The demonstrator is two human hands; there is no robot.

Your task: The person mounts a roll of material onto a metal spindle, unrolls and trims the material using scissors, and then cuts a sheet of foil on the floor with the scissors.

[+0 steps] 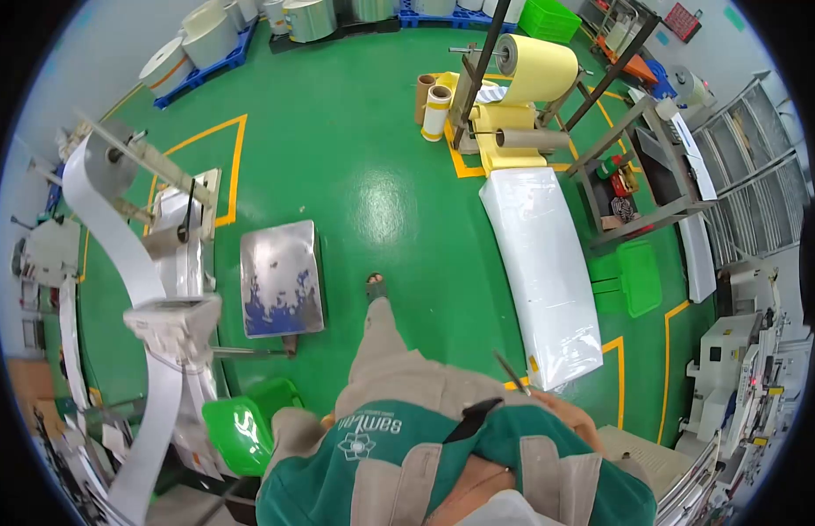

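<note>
Out to the right of my body, my right hand is closed around a thin, dark, pointed tool. The tool points up and left, near the lower end of a long stack wrapped in shiny white film. A small blurred skin-coloured patch, apparently part of my left hand, shows at the left edge of my green and beige clothing; its fingers cannot be made out. One of my feet is forward on the green floor.
A metal-topped platform and a green stool stand left, beside a machine with a hanging white web. A yellow roll is on a stand ahead. At right are another green stool and a grey metal cart.
</note>
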